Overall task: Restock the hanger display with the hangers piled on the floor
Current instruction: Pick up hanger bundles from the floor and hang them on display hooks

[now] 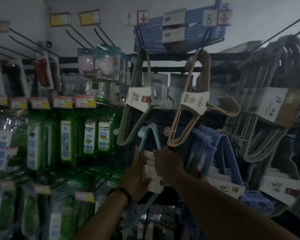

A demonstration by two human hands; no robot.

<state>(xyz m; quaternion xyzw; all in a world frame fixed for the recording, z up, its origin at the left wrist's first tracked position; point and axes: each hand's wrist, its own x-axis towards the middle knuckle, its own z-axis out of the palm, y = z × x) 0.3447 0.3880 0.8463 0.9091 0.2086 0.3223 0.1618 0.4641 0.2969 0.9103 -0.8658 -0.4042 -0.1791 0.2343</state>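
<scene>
A pack of light blue hangers point(150, 135) with a white paper sleeve is raised against the display, its top near a peg at mid height. My left hand point(137, 172) grips the pack's left side and sleeve. My right hand point(168, 161) holds its right edge near the top. A green hanger pack point(137, 101) and a pink hanger pack point(189, 108) hang from pegs just above. Blue hangers point(213, 146) hang to the right, and grey hangers point(267, 108) hang further right.
Long bare pegs point(33, 44) stick out at the upper left. Green packaged goods point(87, 135) fill the left shelves under red and yellow price tags point(62, 101). A stack of dark blue hangers point(180, 32) lies on top of the display. The scene is dim and blurred.
</scene>
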